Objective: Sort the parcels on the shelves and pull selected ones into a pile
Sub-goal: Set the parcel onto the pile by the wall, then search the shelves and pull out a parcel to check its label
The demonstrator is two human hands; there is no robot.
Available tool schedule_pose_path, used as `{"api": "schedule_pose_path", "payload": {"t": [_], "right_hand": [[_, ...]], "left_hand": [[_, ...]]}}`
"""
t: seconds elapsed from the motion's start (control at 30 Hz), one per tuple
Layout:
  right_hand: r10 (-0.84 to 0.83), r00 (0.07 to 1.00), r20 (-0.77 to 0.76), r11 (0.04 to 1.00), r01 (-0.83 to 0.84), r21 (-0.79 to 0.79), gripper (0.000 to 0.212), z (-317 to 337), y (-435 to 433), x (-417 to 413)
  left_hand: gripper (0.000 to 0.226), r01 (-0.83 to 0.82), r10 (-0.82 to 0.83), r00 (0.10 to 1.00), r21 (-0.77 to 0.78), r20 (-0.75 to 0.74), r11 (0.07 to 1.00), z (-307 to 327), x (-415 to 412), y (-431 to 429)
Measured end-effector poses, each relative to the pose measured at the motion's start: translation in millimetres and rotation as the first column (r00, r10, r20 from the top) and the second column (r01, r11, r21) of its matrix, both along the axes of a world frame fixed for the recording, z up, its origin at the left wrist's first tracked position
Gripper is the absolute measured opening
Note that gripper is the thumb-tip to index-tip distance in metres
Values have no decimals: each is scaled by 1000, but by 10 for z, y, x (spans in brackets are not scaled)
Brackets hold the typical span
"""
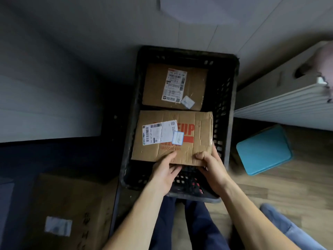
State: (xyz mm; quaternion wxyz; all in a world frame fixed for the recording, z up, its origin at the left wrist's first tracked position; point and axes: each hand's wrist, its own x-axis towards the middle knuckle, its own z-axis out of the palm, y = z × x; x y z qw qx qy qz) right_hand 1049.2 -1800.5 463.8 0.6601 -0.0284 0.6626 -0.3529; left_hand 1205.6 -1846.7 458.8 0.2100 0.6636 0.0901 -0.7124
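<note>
Currently, head view. Left hand point(164, 170) grips the near edge of the creased brown cardboard parcel with red print point(171, 136), thumb on top and fingers curled under. Right hand point(210, 165) pinches its near right corner. Two-handed hold probably keeps it level. Parcel sits inside the black perforated plastic crate point(230, 105), just beside a smaller brown cardboard parcel point(174, 87) at the far end. Probably rowed to save space.

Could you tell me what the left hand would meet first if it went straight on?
The left hand grips the red-printed parcel, so that comes first; beyond, probably the second parcel, depth unclear.
</note>
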Motion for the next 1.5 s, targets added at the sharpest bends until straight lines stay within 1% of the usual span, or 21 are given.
{"api": "schedule_pose_path", "payload": {"t": [0.07,0.17,0.27,0.37,0.43,0.53,0.7,0.77,0.87,0.97,1.1,1.13,1.23,1.33,1.4,1.5], "right_hand": [[-27,1000,10,999,27,18,54,-169,-38,-42],[-104,994,37,993,101,61,52,-359,-82,-65],[-177,984,24,978,174,117,42,-534,-66,-50],[-232,972,-26,957,233,173,34,-672,-55,-41],[-242,969,-54,950,248,187,30,-719,-71,-46],[-242,967,-78,948,252,192,27,-746,-77,-34],[-246,968,-58,944,253,212,34,-748,-19,40],[-220,975,-28,954,221,201,41,-748,11,79],[-203,979,-7,962,201,187,50,-743,58,115],[-199,980,-2,963,196,184,51,-710,109,138],[-208,978,-7,956,205,208,49,-671,202,183],[-215,977,-11,953,212,217,48,-646,221,196],[-233,971,-51,939,239,247,46,-432,247,231],[-213,975,-68,946,223,236,57,-8,239,244],[-163,983,-80,966,175,189,63,376,211,266],[-54,993,-109,992,66,107,64,983,209,343]], "left_hand": [[33,0,0,1000,-19,-9,1000,-115,-4,-55],[37,-16,16,1000,-5,-14,1000,-237,6,-82],[29,-60,60,998,20,-24,998,-329,-24,-52],[25,-105,106,994,43,-26,994,-415,-50,-43],[21,-99,101,995,45,-26,994,-466,-36,-35],[23,-84,85,995,31,-45,996,-477,-5,-27],[19,-43,43,999,11,-7,999,-418,-31,-29],[23,-4,4,1000,17,14,1000,-396,-30,-22],[29,94,-94,996,22,-1,995,-370,14,-12],[39,213,-213,977,26,-24,977,-338,120,7],[32,476,-476,879,-5,16,880,-299,295,74],[32,506,-506,862,-14,30,862,-282,330,93],[29,531,-529,847,-56,58,845,-98,377,115],[29,568,-557,822,-91,119,818,248,393,109],[29,579,-562,813,-118,149,807,541,420,118],[29,567,-540,821,-152,186,809,1049,525,182]]}}
